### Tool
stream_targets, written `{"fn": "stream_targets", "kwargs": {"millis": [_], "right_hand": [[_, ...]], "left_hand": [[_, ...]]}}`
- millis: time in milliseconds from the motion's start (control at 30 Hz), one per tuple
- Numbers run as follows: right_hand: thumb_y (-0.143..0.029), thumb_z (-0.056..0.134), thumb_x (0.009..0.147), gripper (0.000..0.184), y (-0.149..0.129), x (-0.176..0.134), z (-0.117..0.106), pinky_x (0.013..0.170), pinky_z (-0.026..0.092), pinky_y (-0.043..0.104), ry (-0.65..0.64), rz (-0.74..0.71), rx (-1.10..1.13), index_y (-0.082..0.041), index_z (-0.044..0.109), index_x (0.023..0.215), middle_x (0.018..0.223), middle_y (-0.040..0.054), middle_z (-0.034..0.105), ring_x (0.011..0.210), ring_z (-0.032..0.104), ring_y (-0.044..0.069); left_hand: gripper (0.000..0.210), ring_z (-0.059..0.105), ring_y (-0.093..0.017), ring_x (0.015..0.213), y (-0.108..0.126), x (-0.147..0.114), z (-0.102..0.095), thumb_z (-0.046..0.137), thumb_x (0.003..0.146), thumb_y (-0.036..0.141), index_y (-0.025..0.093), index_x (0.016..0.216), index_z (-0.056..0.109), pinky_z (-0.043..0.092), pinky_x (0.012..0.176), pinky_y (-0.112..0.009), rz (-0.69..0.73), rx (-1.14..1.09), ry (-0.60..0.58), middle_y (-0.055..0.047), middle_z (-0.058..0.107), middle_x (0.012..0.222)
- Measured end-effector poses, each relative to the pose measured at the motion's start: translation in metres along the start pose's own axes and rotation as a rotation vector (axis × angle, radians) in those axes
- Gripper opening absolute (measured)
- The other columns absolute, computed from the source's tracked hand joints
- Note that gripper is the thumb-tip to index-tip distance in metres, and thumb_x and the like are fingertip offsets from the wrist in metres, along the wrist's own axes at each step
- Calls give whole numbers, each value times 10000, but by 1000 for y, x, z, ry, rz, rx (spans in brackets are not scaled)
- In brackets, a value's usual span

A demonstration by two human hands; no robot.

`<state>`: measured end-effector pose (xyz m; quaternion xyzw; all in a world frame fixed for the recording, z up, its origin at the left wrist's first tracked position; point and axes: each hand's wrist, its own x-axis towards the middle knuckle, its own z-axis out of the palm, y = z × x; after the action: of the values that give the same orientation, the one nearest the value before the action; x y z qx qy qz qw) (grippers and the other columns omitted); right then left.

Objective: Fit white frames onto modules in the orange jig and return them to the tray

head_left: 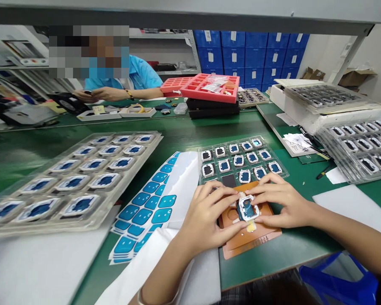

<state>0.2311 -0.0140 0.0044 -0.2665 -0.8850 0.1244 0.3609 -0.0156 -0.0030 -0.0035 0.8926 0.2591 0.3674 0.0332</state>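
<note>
A small white-framed housing with blue film (249,209) sits over an orange fixture plate (241,245). My left hand (206,214) holds it from the left, thumb at the lower edge and fingertips at the upper edge. From the other side my right hand (282,201) grips its right edge with fingers and thumb. A yellow piece (251,227) shows just below the housing. Behind the hands is a clear tray (206,182) with similar housings in its pockets. Left of my left hand lie sheets of blue rounded stickers (141,202) on white backing.
A large stacked tray of housings (114,199) stands at left, more clear trays (352,159) at right. Across the bench are red compartment trays (209,91) and a co-worker in a blue shirt (142,70). A grey shelf beam (190,15) crosses overhead. A blue stool (339,275) stands below.
</note>
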Motion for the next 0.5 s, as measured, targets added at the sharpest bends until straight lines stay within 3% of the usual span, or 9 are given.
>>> {"fn": "stream_targets", "kwargs": {"millis": [200, 500], "right_hand": [[-332, 723, 858, 236, 0, 0, 6, 845, 535, 425, 30, 17, 15, -219, 713, 1065, 1145, 50, 725, 983, 559, 236], [-298, 722, 858, 221, 3, -3, 9, 969, 515, 476, -15, 24, 17, -215, 721, 1063, 1176, 70, 712, 1154, 549, 257]], "left_hand": [[402, 554, -261, 971, 1, 2, -1, 729, 805, 469, 192, 1090, 667, 461, 786, -422, -5, 33, -8, -82, 715, 1039], [427, 558, -254, 952, 2, 3, -4, 719, 801, 503, 198, 1098, 683, 450, 773, -407, -19, 44, -23, -81, 713, 1040]]}}
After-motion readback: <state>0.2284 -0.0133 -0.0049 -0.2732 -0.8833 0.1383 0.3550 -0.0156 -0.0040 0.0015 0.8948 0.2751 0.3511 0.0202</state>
